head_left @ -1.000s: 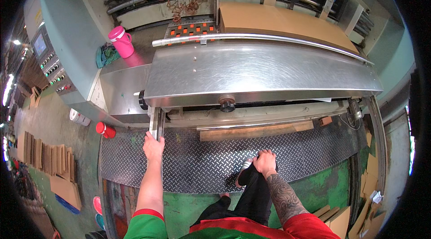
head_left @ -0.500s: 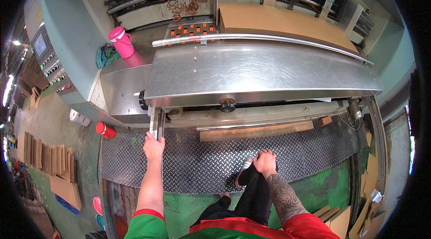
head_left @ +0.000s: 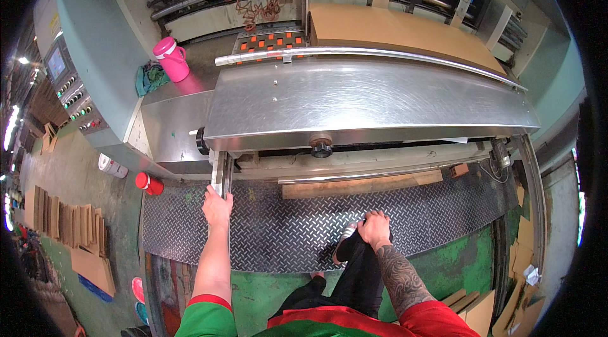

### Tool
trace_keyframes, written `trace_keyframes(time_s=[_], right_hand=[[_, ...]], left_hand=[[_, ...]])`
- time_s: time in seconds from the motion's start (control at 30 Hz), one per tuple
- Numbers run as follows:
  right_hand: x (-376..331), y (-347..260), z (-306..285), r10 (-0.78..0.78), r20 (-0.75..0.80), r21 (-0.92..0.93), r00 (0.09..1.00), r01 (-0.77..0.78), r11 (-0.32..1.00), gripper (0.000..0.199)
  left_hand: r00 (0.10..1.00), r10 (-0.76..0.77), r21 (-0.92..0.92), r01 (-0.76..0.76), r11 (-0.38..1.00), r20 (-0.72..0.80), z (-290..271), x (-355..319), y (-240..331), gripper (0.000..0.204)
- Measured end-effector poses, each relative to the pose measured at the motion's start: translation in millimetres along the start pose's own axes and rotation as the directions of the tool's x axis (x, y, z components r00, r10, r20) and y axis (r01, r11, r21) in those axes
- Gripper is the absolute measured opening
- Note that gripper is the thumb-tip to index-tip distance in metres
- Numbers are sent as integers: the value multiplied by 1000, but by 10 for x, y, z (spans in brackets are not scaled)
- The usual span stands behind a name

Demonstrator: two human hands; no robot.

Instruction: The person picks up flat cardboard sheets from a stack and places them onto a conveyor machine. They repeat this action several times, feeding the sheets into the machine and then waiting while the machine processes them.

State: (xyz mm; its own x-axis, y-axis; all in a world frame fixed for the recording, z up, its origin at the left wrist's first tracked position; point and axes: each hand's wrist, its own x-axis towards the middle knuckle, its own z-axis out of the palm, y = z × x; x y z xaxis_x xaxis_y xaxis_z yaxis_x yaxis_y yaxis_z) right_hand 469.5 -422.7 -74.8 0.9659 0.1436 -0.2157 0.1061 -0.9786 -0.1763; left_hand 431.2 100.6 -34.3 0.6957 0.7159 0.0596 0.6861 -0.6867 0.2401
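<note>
The left hand (head_left: 217, 206) reaches up the middle-left of the frame and meets the lower end of a narrow steel bracket (head_left: 221, 174) that hangs from the left corner of the broad stainless machine cover (head_left: 367, 106); the fingers lie against the bracket's bottom edge, so the bracket stands directly above the hand and in contact with it, though from this angle it is hard to tell whether the fingers are curled round the metal or only pressed flat on it. The right hand (head_left: 375, 229) sits lower centre-right, closed down over the person's own raised knee (head_left: 362, 261) in black trousers, fingers bent around the cloth, with a dark shoe (head_left: 344, 243) just to the left of it. Both rest above a band of chequered steel tread plate (head_left: 278, 236) that runs across the middle of the frame, with a green-painted floor (head_left: 456, 267) below it. Just above the plate, a long wooden plank (head_left: 361, 185) lies under the cover's front lip, and a black round knob (head_left: 321, 147) sticks out from that lip, well to the right of the bracket. A stack of brown cardboard sheets (head_left: 392, 30) lies at upper centre-right behind the cover. At upper left a pink lidded jug (head_left: 171, 58) stands on the machine's ledge beside a teal rag (head_left: 149, 77), and a small red can (head_left: 149, 183) sits on the floor left of the tread plate, near the bracket but apart from it
</note>
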Motion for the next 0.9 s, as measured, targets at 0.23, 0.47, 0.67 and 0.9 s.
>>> trace_keyframes(time_s=[0.23,0.47,0.67,0.9], right_hand=[[16,-12,-20,8,43,-16,999,-8,1000,45],[38,-14,-13,-14,34,-20,999,15,1000,46],[60,-28,-12,-9,40,-19,999,10,1000,46],[67,-54,-47,-5,51,-24,999,6,1000,47]], left_hand=[[1000,0,8,0,1000,9,21,7,-14,64],[1000,11,3,-11,1000,5,28,8,-30,65],[1000,7,12,-7,1000,20,10,11,-20,66],[1000,11,1,-11,1000,18,6,7,-21,69]])
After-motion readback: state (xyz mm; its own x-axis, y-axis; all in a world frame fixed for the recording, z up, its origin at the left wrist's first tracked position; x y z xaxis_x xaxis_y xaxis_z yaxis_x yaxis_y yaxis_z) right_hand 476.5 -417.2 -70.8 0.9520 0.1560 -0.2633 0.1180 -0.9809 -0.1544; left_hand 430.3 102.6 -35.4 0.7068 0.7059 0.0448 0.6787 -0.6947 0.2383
